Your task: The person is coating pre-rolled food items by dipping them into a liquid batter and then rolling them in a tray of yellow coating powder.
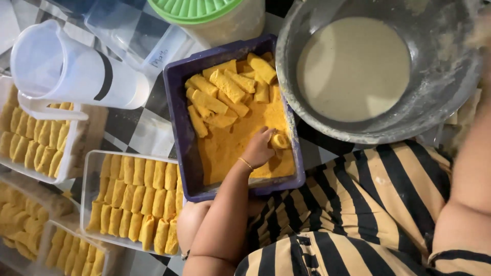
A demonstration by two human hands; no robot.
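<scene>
My left hand (257,149) reaches from below into a purple rectangular tray (176,102) filled with orange-yellow breadcrumbs (222,151). Its fingers curl around a small roll (280,140) lying in the crumbs near the tray's right wall. A pile of several crumb-coated rolls (225,87) fills the far half of the tray. A thin bracelet sits on that wrist. Of my right arm only the forearm (470,179) shows along the right edge; its hand is out of view.
A large grey metal bowl (445,87) of pale batter (353,69) stands at the top right. Clear containers (88,179) packed with rows of coated rolls (135,202) lie left. A white plastic pitcher (61,66) and a green-lidded tub (194,10) stand behind. Striped clothing (358,214) covers my lap.
</scene>
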